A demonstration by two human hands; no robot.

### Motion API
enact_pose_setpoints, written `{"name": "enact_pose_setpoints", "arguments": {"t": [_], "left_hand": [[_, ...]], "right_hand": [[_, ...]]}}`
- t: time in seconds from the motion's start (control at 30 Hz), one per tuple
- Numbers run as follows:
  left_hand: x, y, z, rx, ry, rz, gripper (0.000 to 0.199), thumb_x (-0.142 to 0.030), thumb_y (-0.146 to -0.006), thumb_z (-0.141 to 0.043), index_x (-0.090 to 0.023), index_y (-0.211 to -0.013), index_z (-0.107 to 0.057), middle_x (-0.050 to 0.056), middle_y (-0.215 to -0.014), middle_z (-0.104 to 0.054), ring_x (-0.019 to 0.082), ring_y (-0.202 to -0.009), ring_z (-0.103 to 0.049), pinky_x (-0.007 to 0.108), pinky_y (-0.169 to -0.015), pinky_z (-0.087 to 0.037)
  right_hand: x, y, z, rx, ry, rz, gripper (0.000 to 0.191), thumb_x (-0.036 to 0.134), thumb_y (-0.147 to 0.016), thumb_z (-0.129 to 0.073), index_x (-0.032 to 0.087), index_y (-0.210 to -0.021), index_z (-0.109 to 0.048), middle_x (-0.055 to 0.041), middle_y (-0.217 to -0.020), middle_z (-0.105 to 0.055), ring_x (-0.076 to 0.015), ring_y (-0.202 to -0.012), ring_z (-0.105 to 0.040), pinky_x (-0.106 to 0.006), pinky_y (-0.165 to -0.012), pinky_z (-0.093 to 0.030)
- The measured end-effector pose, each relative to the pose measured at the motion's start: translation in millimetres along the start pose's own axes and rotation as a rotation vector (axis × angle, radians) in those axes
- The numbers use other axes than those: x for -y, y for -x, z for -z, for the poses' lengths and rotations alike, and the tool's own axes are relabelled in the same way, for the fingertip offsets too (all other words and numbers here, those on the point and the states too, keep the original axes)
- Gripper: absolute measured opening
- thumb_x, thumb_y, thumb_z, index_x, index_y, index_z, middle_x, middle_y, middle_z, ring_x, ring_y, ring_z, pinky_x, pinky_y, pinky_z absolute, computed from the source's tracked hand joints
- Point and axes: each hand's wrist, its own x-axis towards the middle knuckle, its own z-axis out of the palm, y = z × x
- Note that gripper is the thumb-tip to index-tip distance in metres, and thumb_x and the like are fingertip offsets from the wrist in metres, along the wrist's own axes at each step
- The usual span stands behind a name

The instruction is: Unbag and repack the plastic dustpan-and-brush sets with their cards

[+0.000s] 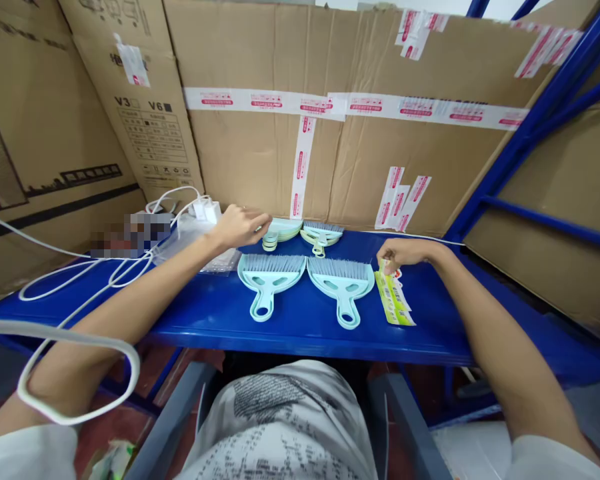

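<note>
Two light blue dustpans, a left one (263,287) and a right one (343,290), lie side by side on the blue table, each with a grey-bristled brush nested in it and its looped handle towards me. My left hand (243,227) is beside the stacked dustpans (285,229) at the back, fingers curled; whatever is in them is hidden. Behind the right dustpan sits another brush and dustpan set (321,235). My right hand (403,253) pinches the top end of some yellow-green printed labels (395,297), which lie on the table right of the dustpans.
White cables (105,287) loop over the table's left side, and one hangs near my left forearm. Chargers (207,210) and a clear plastic bag (180,243) lie at the back left. Cardboard (260,160) walls the back; blue metal bars (525,140) rise at right.
</note>
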Motion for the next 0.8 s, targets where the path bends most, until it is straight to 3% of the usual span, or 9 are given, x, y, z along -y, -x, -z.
{"name": "enact_pose_setpoints", "arguments": {"t": [0.13, 0.4, 0.47, 0.53, 0.67, 0.73, 0.8], "left_hand": [[-3.4, -8.9, 14.2, -0.159, -0.037, -0.001, 0.018, -0.021, -0.097, -0.055, -0.019, -0.086, -0.069, 0.001, -0.061, -0.066, 0.016, -0.052, -0.057, 0.028, -0.053, -0.028], [-0.3, -7.2, 15.0, -0.183, -0.042, 0.000, 0.017, -0.021, -0.095, -0.056, -0.020, -0.084, -0.069, 0.000, -0.057, -0.065, 0.015, -0.048, -0.056, 0.028, -0.050, -0.026], [-0.1, -6.2, 15.5, -0.152, -0.006, 0.050, 0.017, -0.024, -0.095, -0.057, -0.020, -0.084, -0.069, 0.001, -0.058, -0.066, 0.015, -0.049, -0.059, 0.028, -0.050, -0.026], [-2.5, -6.4, 15.6, -0.128, 0.087, 0.142, 0.016, -0.027, -0.094, -0.058, -0.020, -0.087, -0.070, 0.001, -0.061, -0.069, 0.015, -0.053, -0.062, 0.027, -0.052, -0.031], [-17.3, -14.0, 17.9, -0.139, 0.426, 0.413, 0.022, -0.035, -0.097, -0.057, -0.019, -0.089, -0.070, 0.001, -0.068, -0.072, 0.013, -0.059, -0.065, 0.025, -0.061, -0.047], [-28.3, -20.9, 22.5, -0.148, 0.613, 0.472, 0.028, -0.041, -0.100, -0.056, -0.017, -0.092, -0.070, 0.004, -0.080, -0.077, 0.015, -0.069, -0.069, 0.026, -0.068, -0.053], [-40.3, -27.6, 29.7, -0.152, 0.746, 0.422, 0.032, -0.046, -0.101, -0.057, -0.017, -0.102, -0.071, 0.009, -0.099, -0.078, 0.019, -0.088, -0.072, 0.030, -0.079, -0.057]], "right_hand": [[-1.4, 8.7, 4.3, -0.001, -0.091, 0.036, 0.052, 0.063, -0.065, -0.087, 0.015, -0.078, -0.071, -0.0056, -0.071, -0.071, -0.0217, -0.073, -0.067, -0.032, -0.071, -0.048], [-3.8, 39.2, 17.5, -0.120, -0.156, 0.117, 0.052, 0.063, -0.074, -0.084, 0.015, -0.089, -0.073, -0.0049, -0.076, -0.070, -0.0160, -0.069, -0.060, -0.029, -0.065, -0.044], [9.6, 46.3, 17.0, -0.202, -0.229, 0.160, 0.051, 0.062, -0.075, -0.085, 0.016, -0.093, -0.072, -0.0046, -0.078, -0.069, -0.0152, -0.070, -0.060, -0.029, -0.066, -0.045], [29.5, 45.9, 11.8, -0.372, -0.361, 0.225, 0.052, 0.059, -0.074, -0.087, 0.018, -0.100, -0.069, -0.0046, -0.083, -0.070, -0.0150, -0.071, -0.060, -0.029, -0.066, -0.047], [75.4, 21.7, -13.5, -0.696, -0.616, 0.436, 0.050, 0.053, -0.068, -0.093, 0.022, -0.098, -0.068, -0.0053, -0.099, -0.073, -0.0175, -0.083, -0.066, -0.032, -0.076, -0.052], [95.7, 7.8, -30.1, -0.715, -0.627, 0.483, 0.042, 0.053, -0.072, -0.090, 0.020, -0.093, -0.074, -0.0059, -0.096, -0.074, -0.0183, -0.084, -0.066, -0.032, -0.078, -0.053], [112.7, -0.9, -45.8, -0.658, -0.612, 0.483, 0.040, 0.051, -0.077, -0.088, 0.020, -0.100, -0.079, -0.0074, -0.099, -0.076, -0.0189, -0.085, -0.067, -0.033, -0.075, -0.053]]}}
